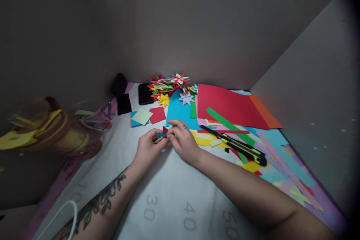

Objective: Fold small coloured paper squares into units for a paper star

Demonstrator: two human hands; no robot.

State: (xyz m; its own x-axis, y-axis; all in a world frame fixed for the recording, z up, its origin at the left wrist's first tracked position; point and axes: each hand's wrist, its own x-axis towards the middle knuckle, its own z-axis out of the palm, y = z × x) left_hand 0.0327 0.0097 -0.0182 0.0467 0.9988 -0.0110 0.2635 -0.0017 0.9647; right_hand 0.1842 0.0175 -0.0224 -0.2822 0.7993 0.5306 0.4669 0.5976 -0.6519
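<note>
Grey walls [180,26] stand around our white table cover [164,187], which has big numbers on it. In the head view, our left hand [148,144] and right hand [184,143] are close together over the cover. Both pinch a little folded paper [161,135], blue and red, with their fingertips. Just past our hands we see paper squares [142,116] and a blue sheet [180,110]. Bright paper stars [163,100] sit farther back. On our right, a yellow and black cutter [247,150] lies on paper strips [244,137], near a big red sheet [230,107].
</note>
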